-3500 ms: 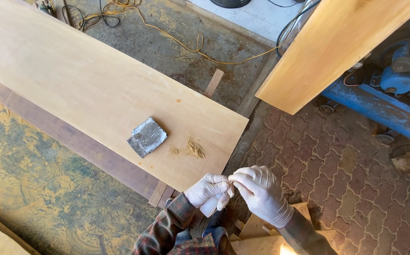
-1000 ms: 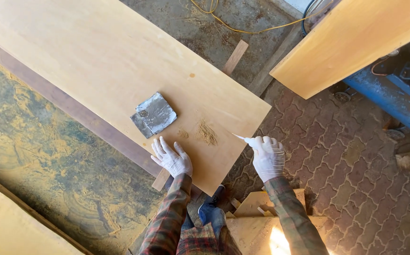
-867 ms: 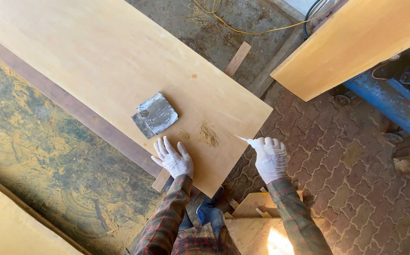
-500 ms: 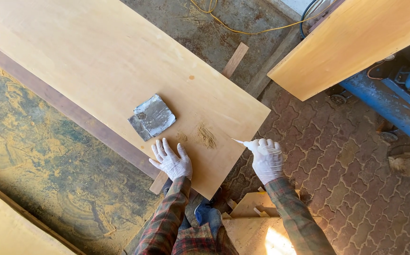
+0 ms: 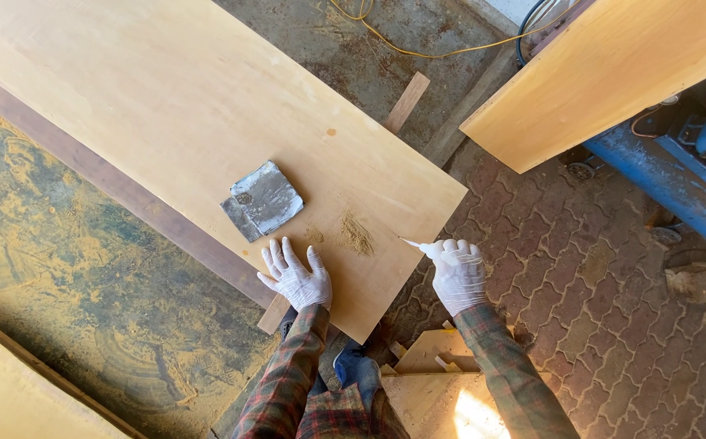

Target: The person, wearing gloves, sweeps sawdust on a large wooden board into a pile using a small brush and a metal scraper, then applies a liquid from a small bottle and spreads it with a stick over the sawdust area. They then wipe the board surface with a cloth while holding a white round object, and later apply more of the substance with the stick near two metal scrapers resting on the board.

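A large pale plywood panel (image 5: pixel 166 122) is laid across dark supports over the dusty floor, and near its near right corner the gloved left hand (image 5: pixel 296 279) is pressed flat on it with fingers spread, while the gloved right hand (image 5: pixel 457 275) is closed around a small white pointed tool (image 5: pixel 415 245) held at the panel's right edge. Just far of the left hand a grey folded sandpaper sheet (image 5: pixel 262 200) is seen lying flat, with a small heap of tan sawdust (image 5: pixel 357 234) to its right. The smooth veneer could be gouged if the tool's tip were driven in too steeply, and the sawdust could be scattered by a careless sweep.
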